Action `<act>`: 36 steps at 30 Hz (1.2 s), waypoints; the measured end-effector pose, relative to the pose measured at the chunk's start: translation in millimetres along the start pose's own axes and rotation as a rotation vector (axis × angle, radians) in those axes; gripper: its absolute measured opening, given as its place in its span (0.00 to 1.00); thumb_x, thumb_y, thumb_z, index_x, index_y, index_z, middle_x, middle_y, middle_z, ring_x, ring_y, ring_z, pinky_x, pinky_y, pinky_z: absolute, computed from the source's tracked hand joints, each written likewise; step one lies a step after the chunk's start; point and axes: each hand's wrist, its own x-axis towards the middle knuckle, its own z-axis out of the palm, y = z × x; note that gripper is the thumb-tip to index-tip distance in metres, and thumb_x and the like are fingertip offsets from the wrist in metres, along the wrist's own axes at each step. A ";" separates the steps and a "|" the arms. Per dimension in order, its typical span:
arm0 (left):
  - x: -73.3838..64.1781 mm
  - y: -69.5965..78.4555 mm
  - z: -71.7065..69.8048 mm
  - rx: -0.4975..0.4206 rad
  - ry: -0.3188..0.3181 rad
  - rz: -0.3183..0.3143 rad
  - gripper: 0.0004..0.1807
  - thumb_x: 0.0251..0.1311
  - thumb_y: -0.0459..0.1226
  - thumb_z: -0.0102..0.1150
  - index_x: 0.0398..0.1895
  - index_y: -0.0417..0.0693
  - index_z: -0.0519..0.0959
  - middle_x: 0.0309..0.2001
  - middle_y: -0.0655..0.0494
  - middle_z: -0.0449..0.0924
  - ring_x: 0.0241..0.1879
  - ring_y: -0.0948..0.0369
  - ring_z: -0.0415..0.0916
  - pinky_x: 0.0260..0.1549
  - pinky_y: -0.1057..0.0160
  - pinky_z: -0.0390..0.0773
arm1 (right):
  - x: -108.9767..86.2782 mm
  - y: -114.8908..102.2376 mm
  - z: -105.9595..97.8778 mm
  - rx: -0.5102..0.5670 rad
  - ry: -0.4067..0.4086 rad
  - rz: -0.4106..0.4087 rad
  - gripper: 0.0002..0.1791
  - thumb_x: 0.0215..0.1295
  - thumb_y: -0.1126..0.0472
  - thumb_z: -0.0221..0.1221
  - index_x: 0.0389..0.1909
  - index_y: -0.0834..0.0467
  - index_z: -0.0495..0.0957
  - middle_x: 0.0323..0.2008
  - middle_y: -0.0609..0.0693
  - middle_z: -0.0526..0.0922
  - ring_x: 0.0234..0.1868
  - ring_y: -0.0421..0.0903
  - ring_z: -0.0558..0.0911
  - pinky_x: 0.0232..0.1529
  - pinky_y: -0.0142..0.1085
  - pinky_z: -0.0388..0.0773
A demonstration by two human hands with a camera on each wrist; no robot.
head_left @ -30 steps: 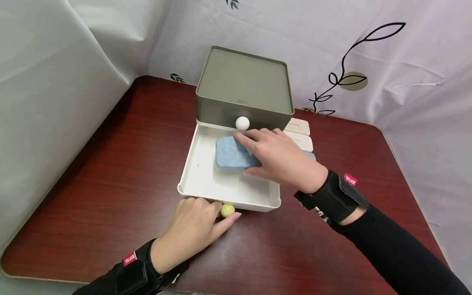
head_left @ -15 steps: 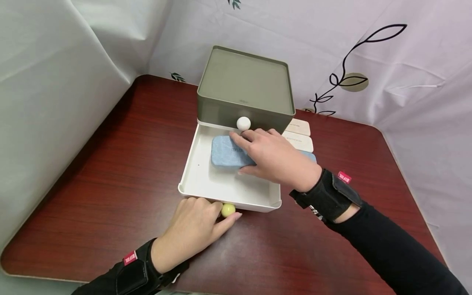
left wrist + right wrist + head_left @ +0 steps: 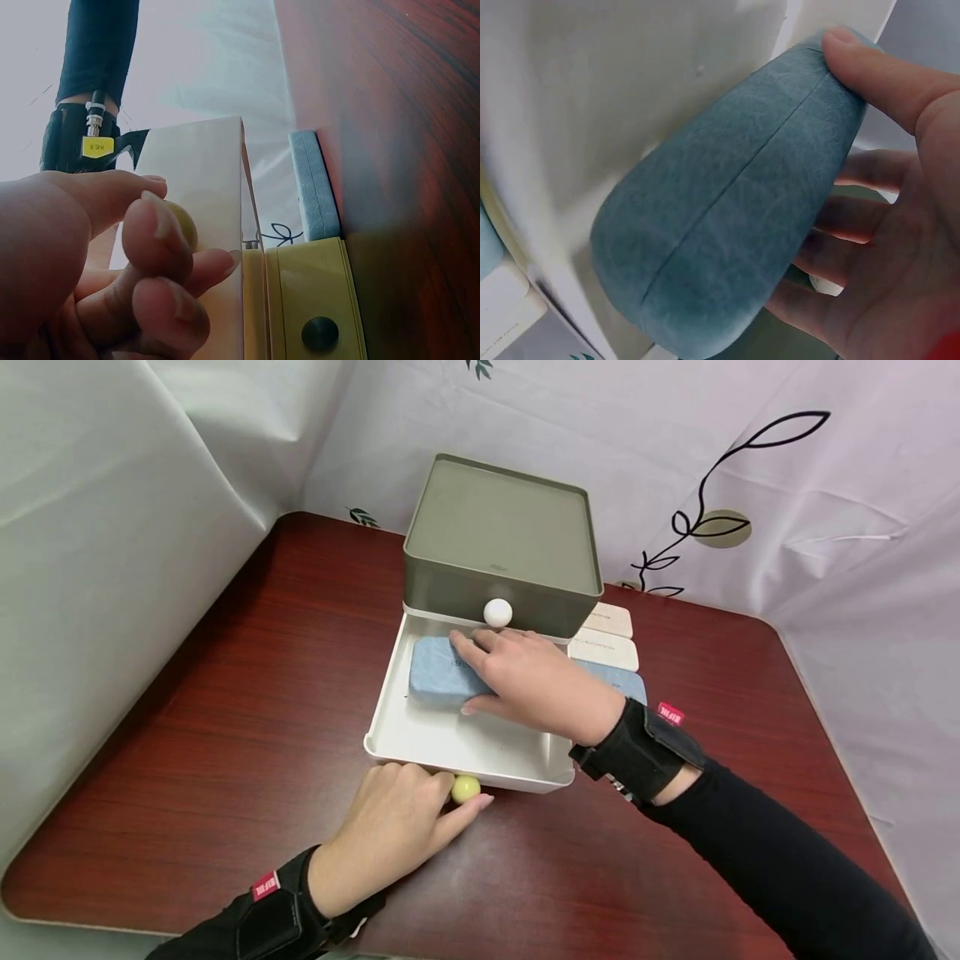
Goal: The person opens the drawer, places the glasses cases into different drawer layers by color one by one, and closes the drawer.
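A pulled-out white drawer extends from the olive-green drawer box. My left hand grips its yellow-green knob at the front, and in the left wrist view the thumb and curled fingers surround the same knob. My right hand holds a blue glasses case inside the drawer outline, thumb on the near side and fingers over the far side. In the right wrist view the case, seamed along its side, sits tilted close over the white drawer floor.
Right of the box lie two cream cases, a rear one and a nearer one, plus another blue case. The upper drawer has a white knob. Patterned white cloth hangs behind the dark red table.
My right hand has moved left with the blue glasses case, further over the drawer, uncovering more of the cases on the right. The left hand keeps its place on the knob.
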 end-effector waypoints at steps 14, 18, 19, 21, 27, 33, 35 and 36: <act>-1.5 -0.8 1.1 -0.003 0.009 -0.002 0.30 0.49 0.56 0.67 0.05 0.55 0.62 0.07 0.64 0.57 0.09 0.60 0.58 0.11 0.65 0.54 | 14.7 -3.5 4.6 0.014 -0.124 0.046 0.45 0.58 0.43 0.65 0.69 0.62 0.60 0.53 0.56 0.78 0.52 0.49 0.80 0.57 0.44 0.74; -2.0 -1.3 1.2 -0.009 0.014 -0.004 0.30 0.50 0.56 0.67 0.05 0.55 0.62 0.07 0.64 0.57 0.09 0.60 0.59 0.11 0.65 0.54 | 20.6 -5.4 6.7 0.018 -0.176 0.065 0.45 0.58 0.45 0.66 0.69 0.65 0.59 0.54 0.58 0.78 0.53 0.50 0.80 0.58 0.46 0.73; -2.2 -1.4 1.2 -0.010 0.015 -0.005 0.29 0.50 0.56 0.67 0.05 0.55 0.62 0.07 0.64 0.57 0.09 0.60 0.59 0.11 0.65 0.54 | 21.9 -5.8 7.4 0.015 -0.183 0.068 0.45 0.58 0.45 0.66 0.69 0.65 0.60 0.53 0.58 0.78 0.53 0.50 0.80 0.58 0.46 0.73; -2.3 -1.4 1.3 -0.014 0.017 -0.004 0.29 0.50 0.55 0.67 0.05 0.55 0.62 0.08 0.64 0.58 0.10 0.61 0.59 0.11 0.65 0.54 | 24.1 -6.8 9.0 0.005 -0.184 0.072 0.44 0.57 0.47 0.67 0.67 0.66 0.61 0.50 0.57 0.79 0.50 0.50 0.81 0.55 0.45 0.75; -2.2 -1.3 1.3 -0.023 0.023 -0.002 0.30 0.49 0.55 0.67 0.05 0.55 0.61 0.08 0.64 0.57 0.10 0.61 0.59 0.11 0.66 0.53 | 27.7 -8.9 11.9 -0.023 -0.172 0.087 0.38 0.59 0.50 0.66 0.63 0.67 0.64 0.43 0.58 0.80 0.42 0.51 0.83 0.45 0.43 0.80; -1.4 -0.9 0.6 -0.021 0.016 -0.001 0.31 0.50 0.56 0.67 0.05 0.55 0.61 0.07 0.64 0.56 0.09 0.61 0.56 0.11 0.66 0.52 | 30.4 -11.0 12.8 -0.040 -0.183 0.129 0.35 0.62 0.53 0.64 0.63 0.69 0.63 0.43 0.60 0.80 0.40 0.53 0.83 0.42 0.43 0.81; -1.2 -1.0 0.5 -0.019 0.012 -0.001 0.31 0.50 0.56 0.67 0.05 0.54 0.61 0.07 0.64 0.56 0.09 0.61 0.56 0.11 0.66 0.52 | 31.8 -12.4 12.9 -0.040 -0.199 0.154 0.36 0.63 0.53 0.63 0.63 0.69 0.62 0.44 0.60 0.80 0.40 0.54 0.84 0.41 0.44 0.81; -1.1 -1.0 0.5 -0.017 0.010 -0.001 0.31 0.50 0.56 0.67 0.05 0.54 0.61 0.07 0.64 0.56 0.09 0.61 0.57 0.11 0.66 0.52 | 32.5 -13.1 12.8 -0.041 -0.208 0.165 0.36 0.63 0.52 0.62 0.64 0.69 0.61 0.45 0.61 0.79 0.40 0.54 0.84 0.41 0.44 0.82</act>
